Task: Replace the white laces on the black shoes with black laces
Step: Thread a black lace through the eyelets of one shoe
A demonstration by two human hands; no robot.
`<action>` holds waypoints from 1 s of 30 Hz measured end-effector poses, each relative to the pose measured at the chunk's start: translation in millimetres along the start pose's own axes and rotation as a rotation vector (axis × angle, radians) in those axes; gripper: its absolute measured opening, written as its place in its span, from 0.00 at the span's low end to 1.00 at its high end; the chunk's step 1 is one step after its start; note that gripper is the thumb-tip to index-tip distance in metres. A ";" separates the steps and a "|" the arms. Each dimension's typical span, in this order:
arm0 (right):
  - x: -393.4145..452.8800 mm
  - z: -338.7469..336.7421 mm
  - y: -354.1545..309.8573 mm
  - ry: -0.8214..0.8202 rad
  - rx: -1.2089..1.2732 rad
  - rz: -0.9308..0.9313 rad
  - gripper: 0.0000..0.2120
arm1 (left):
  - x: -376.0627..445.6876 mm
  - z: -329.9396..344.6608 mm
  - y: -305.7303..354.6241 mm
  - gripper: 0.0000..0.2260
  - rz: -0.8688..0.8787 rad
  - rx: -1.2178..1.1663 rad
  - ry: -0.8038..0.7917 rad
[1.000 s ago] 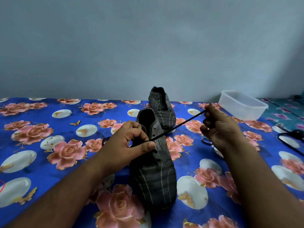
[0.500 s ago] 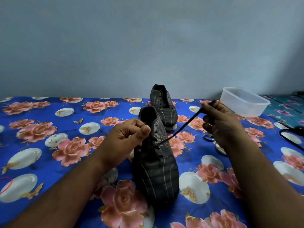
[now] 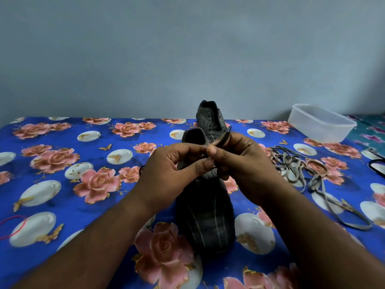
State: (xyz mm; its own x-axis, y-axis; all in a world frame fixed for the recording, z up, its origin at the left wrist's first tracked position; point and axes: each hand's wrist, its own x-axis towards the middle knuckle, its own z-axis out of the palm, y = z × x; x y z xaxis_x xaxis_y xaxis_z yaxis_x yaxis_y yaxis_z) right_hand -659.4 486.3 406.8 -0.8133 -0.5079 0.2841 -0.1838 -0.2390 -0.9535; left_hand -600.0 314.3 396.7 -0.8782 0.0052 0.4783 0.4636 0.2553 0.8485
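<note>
The fingers of the left hand were curled in a pinch at the throat of the near shoe, apparently on the tongue or eyelet edge; exactly what they held could not be told. The right hand met it thumb to thumb, its fingers clenched round the black lace, whose end stuck up above the knuckles.

To my eye the step was feeding that lace through an eyelet. It would go best with the left hand keeping the flap steady and open, the right pinching close to the tip so it stayed stiff, then drawing the slack through evenly without twisting.

The near shoe stood toe toward the camera on the flowered worktop; the far shoe stood just behind it, unlaced as far as could be seen. The removed pale laces lay heaped to the right, and a clear plastic tub sat beyond them.
</note>
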 end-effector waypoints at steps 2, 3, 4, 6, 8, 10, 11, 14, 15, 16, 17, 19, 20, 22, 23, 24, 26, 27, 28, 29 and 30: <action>1.8 -1.7 0.6 0.019 -0.002 0.003 0.17 | 0.4 -1.9 -1.7 0.09 -0.003 0.032 0.025; 2.7 -3.1 -0.2 0.052 -0.003 0.004 0.22 | 0.9 -3.3 -2.2 0.07 -0.005 0.044 0.036; 3.1 -4.7 -1.9 0.089 -0.005 0.005 0.24 | 1.5 -4.9 -3.6 0.06 -0.004 0.054 0.048; 4.5 -9.9 -4.3 0.132 -0.021 0.002 0.17 | 2.6 -7.6 -5.7 0.07 -0.019 0.054 0.058; 5.4 -15.0 -6.4 0.159 -0.035 0.006 0.08 | 3.1 -10.1 -8.1 0.08 -0.055 0.007 0.056; 5.9 -18.3 -7.0 0.169 -0.031 0.012 0.05 | 3.8 -13.2 -9.5 0.06 -0.081 -0.030 0.048; 5.8 -18.7 -6.8 0.165 -0.030 0.017 0.06 | 3.9 -14.5 -9.5 0.05 -0.091 -0.037 0.036; 4.4 -14.1 -5.0 0.117 -0.046 0.017 0.08 | 4.9 -15.5 -11.4 0.06 -0.071 0.023 0.035; 4.0 -11.5 -3.7 0.092 -0.051 0.013 0.09 | 4.8 -14.7 -9.9 0.08 -0.056 0.037 0.045; 3.2 -8.7 -2.2 0.065 -0.056 0.009 0.08 | 4.7 -13.7 -9.0 0.11 -0.034 0.055 0.049; 2.6 -6.2 -0.5 0.041 -0.062 0.005 0.08 | 4.2 -12.5 -8.1 0.14 -0.010 0.072 0.043; 1.8 -2.5 1.7 0.021 -0.084 0.002 0.05 | 3.3 -9.0 -6.3 0.12 0.043 0.141 0.035; 1.7 -1.6 2.1 0.022 -0.100 -0.002 0.05 | 2.7 -7.4 -5.8 0.09 0.060 0.166 0.050; 2.2 -2.4 2.9 0.035 -0.140 -0.017 0.05 | 3.1 -6.3 -7.1 0.06 0.053 0.149 0.099; 2.7 -3.1 2.9 0.044 -0.167 -0.027 0.06 | 3.6 -6.6 -8.2 0.05 0.045 0.139 0.114; 2.7 -3.8 2.8 0.055 -0.193 -0.036 0.06 | 4.0 -7.0 -9.9 0.04 0.043 0.145 0.122; 3.5 -5.5 2.7 0.080 -0.229 -0.046 0.07 | 4.6 -8.0 -12.2 0.04 0.070 0.209 0.128; 3.8 -6.0 2.9 0.084 -0.237 -0.048 0.07 | 5.0 -8.4 -12.9 0.04 0.096 0.265 0.131; 4.0 -6.0 3.2 0.081 -0.242 -0.047 0.07 | 5.4 -8.4 -12.9 0.04 0.123 0.316 0.135; 4.0 -6.2 4.3 0.077 -0.244 -0.046 0.08 | 5.6 -7.7 -12.9 0.05 0.143 0.349 0.139; 4.1 -6.0 5.2 0.073 -0.243 -0.045 0.08 | 5.8 -7.1 -13.5 0.06 0.153 0.365 0.143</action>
State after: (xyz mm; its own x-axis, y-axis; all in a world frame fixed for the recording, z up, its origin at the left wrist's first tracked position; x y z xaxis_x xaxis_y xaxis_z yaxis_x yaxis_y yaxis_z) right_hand -666.9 487.9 402.4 -0.8373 -0.4381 0.3271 -0.3410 -0.0494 -0.9388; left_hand -610.5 304.0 389.6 -0.7653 -0.0578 0.6411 0.4929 0.5879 0.6414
